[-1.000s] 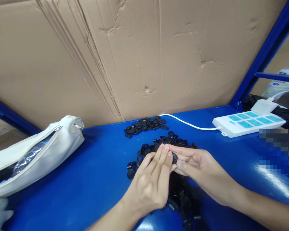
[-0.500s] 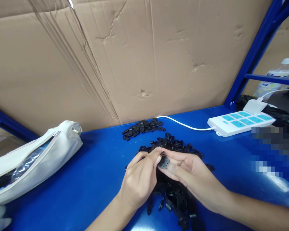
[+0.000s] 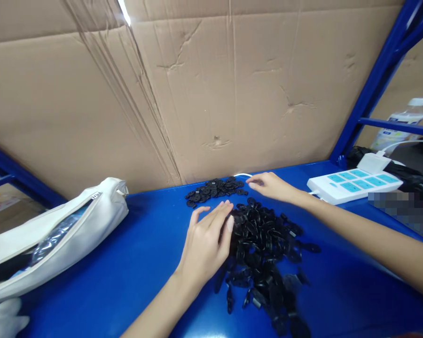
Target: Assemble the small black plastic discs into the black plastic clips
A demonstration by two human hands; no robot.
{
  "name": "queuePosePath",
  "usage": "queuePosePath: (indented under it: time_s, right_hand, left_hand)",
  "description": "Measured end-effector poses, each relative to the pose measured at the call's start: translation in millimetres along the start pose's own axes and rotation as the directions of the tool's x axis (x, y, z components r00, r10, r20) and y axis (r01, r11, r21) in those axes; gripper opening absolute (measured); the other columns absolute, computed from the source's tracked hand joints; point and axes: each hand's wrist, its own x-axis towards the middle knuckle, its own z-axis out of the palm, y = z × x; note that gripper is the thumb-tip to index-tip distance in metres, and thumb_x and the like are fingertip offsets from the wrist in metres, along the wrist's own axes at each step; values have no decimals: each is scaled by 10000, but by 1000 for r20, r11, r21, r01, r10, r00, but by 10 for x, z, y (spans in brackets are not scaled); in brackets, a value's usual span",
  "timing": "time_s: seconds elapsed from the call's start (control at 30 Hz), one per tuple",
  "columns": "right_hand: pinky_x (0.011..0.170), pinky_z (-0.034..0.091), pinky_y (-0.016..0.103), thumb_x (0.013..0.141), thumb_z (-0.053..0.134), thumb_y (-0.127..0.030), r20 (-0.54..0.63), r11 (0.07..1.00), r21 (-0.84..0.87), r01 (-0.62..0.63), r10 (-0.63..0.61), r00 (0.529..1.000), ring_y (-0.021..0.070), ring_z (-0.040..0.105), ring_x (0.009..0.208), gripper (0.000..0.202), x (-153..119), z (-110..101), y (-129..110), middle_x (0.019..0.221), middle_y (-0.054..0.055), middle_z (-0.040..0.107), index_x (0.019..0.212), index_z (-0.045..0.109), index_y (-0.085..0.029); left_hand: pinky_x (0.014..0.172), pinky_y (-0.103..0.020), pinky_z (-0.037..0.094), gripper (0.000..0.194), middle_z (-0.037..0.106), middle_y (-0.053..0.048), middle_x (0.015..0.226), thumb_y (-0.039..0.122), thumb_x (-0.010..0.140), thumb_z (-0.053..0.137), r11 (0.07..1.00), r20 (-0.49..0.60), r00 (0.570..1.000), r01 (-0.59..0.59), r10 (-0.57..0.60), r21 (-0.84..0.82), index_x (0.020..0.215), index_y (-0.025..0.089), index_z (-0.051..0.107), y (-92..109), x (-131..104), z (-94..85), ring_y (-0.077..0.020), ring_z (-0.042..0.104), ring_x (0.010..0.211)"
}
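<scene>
Honestly, the main thing here is the big loose heap of small flat black plastic discs (image 3: pixel 264 244) on the glossy blue worktop (image 3: pixel 134 263). It's spread out long, running from the near edge up toward the cardboard, fanning wider at the far end. Single pieces lie every which way, so no common direction, and some sit on edge near the front.

The left hand (image 3: pixel 206 241) lies flat with fingers loosely together, palm down, touching the left side of that heap, holding nothing that I can see. The right hand (image 3: pixel 271 185) reaches past it to the smaller neat batch of black discs (image 3: pixel 215 189) by the brown cardboard wall (image 3: pixel 211 94), fingers fairly straight at the batch's right end; can't tell if a piece is pinched under them.

Risk, I'd say: the two groups lie near each other, so a sweep of either hand could mix them. The slick worktop could also let strays slide off the front edge.

Further out: a white power strip with teal sockets (image 3: pixel 352 183) to the right, a white zipped fabric pouch (image 3: pixel 52 234) well to the left.
</scene>
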Motion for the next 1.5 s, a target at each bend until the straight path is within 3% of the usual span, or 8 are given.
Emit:
queuePosePath:
  time_s: [0.13, 0.3, 0.5, 0.6, 0.83, 1.1, 1.3, 1.5]
  right_hand:
    - [854, 505, 405, 975, 450, -338, -30, 994, -113, 14, -17, 999, 282, 591, 1035, 311, 264, 126, 34, 1159, 36, 589, 1125, 610, -117]
    - [840, 507, 372, 977, 455, -318, 9, 990, -137, 10, -9, 1000, 257, 607, 994, 292, 350, 131, -3, 1148, 33, 595, 1093, 623, -109]
    - [679, 503, 302, 964, 418, -369, 50, 999, -15, 30, -29, 998, 182, 632, 766, 381, -17, 168, -270, 850, 33, 649, 1001, 659, -76]
    - [589, 495, 257, 943, 446, -414, 152, 993, 113, 21, -39, 988, 124, 594, 633, 404, -296, 289, -407, 807, 44, 657, 1137, 604, -97]
    - [549, 443, 206, 897, 567, -428, 192, 883, 462, -86, -5, 981, 84, 510, 561, 308, -632, 436, -568, 730, 2, 611, 1006, 612, -144]
    - [564, 482, 227, 855, 632, -401, 354, 899, 412, -149, -7, 935, 111, 587, 589, 380, -646, 282, -588, 703, 39, 680, 1108, 671, -119]
    - [550, 485, 203, 820, 676, -308, 430, 862, 464, -204, -18, 903, 90, 584, 558, 260, -628, 297, -553, 693, 13, 666, 1000, 700, -121]
    - [510, 458, 188, 815, 673, -281, 421, 816, 521, -253, 12, 907, 79, 574, 505, 218, -621, 322, -538, 648, 9, 669, 948, 677, -108]
  left_hand:
    - [1031, -485, 398, 335, 558, -159, 1310, 195, 937, 456, 997, 67, 995, 76, -75, -7, 1265, 128, 476, 21, -26, 7, -246, 509, 1250]
    - [902, -425, 516, 562, 148, -197, 1539, 282, 941, 445, 966, 104, 963, 255, -249, -42, 1442, 156, 224, 47, -46, -13, -274, 524, 1215]
    - [970, -454, 470, 478, 300, -159, 1484, 260, 936, 459, 979, 101, 979, 184, -175, -89, 1387, 183, 322, 32, -23, -48, -267, 481, 1246]
    - [1006, -423, 444, 470, 418, -133, 1415, 275, 915, 525, 977, 70, 990, 136, -126, -161, 1354, 193, 377, 51, -27, -38, -245, 439, 1288]
    - [838, -327, 470, 270, 682, -45, 1021, 232, 866, 631, 945, -99, 995, -14, -20, -327, 1131, 208, 583, 174, 15, -56, -174, 630, 959]
    - [770, -311, 452, 377, 703, -17, 916, 152, 861, 631, 935, -173, 985, -86, 27, -345, 1226, 213, 558, 171, 23, -43, -138, 643, 806]
    - [773, -315, 440, 344, 694, 12, 799, 62, 887, 538, 938, -112, 993, -74, 38, -339, 1185, 226, 591, 159, 20, -24, -136, 635, 794]
    - [821, -323, 454, 442, 631, -71, 1095, 270, 914, 557, 950, 22, 998, -51, 60, -309, 1341, 207, 459, 146, -9, -15, -176, 590, 978]
